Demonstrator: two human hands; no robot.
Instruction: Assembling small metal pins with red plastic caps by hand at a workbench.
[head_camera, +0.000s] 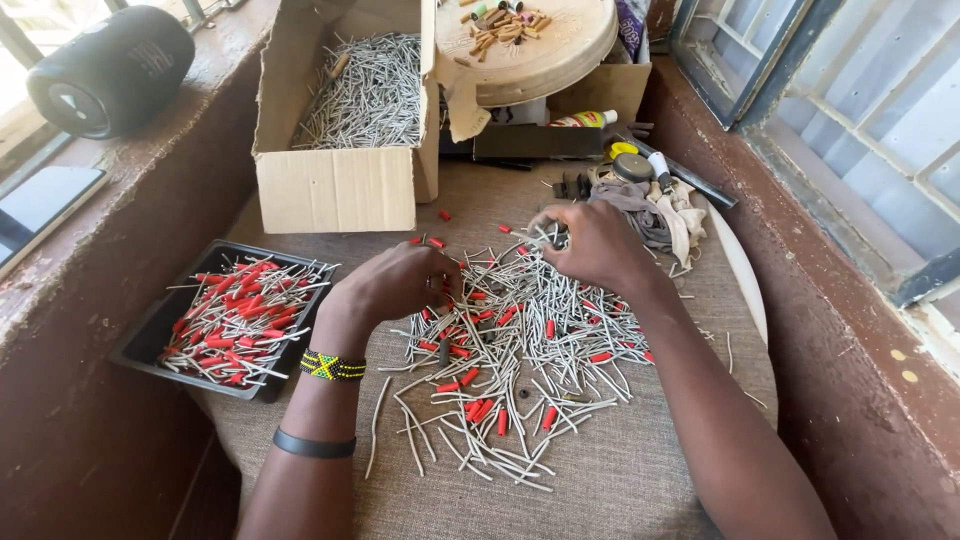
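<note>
Item: loose heap of thin grey sticks (520, 340) mixed with short red sleeves (480, 408), spread over a fabric-covered worktop (620, 480). Left hand (400, 282) curled nearly closed above the heap's near-left edge, fingertips pinched on something small; whether stick or sleeve cannot be told. Right hand (590, 245) half-closed at the heap's far edge, fingers down among the sticks, apparently gathering a few. Black tray (140, 335) to the left holds sticks already wearing red sleeves; cardboard box (340, 185) behind holds bare sticks. Step in hand, by judgement: fitting sleeves onto sticks, one piece at a time. Next move calls for aligning a sleeve's opening with a stick's end, then laying the finished piece in the tray.
</note>
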